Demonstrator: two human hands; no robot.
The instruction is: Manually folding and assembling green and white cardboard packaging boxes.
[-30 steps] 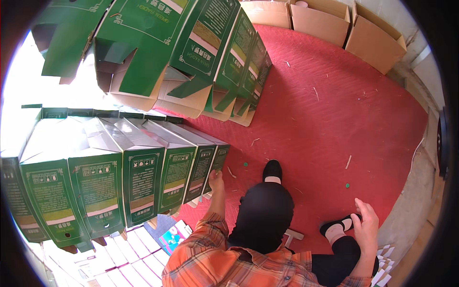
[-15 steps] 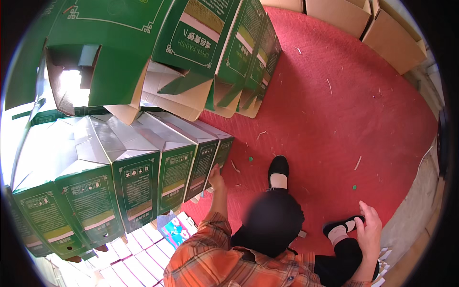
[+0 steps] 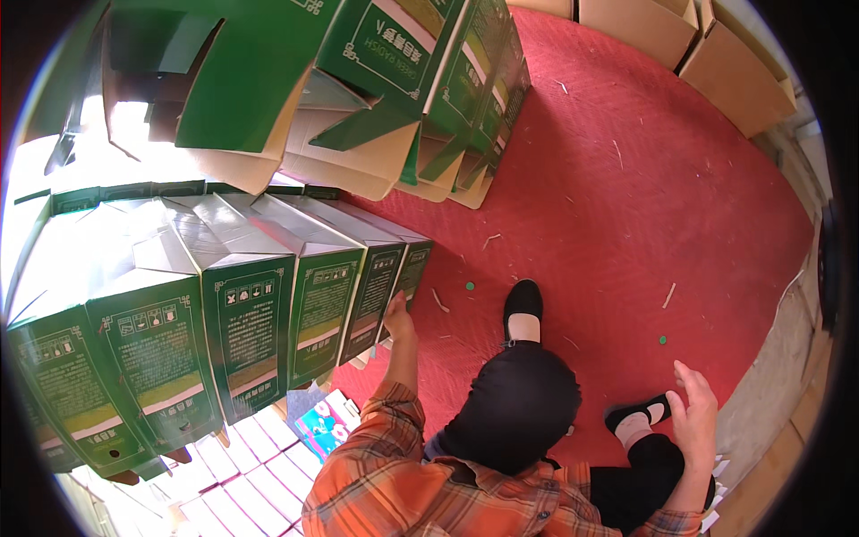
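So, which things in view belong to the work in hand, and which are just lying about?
In the work:
lower row of green printed cartons, left hand against its right end
upper green printed cartons, probably

Lying about:
green discs on the red floor
pale scraps
brown cardboard cartons, apparently

Packing workshop (green cartons (image 3: 246, 327), brown boxes (image 3: 734, 80))

Left hand (image 3: 399, 319) against green cartons (image 3: 327, 309); right hand (image 3: 696, 414) loosely curled.
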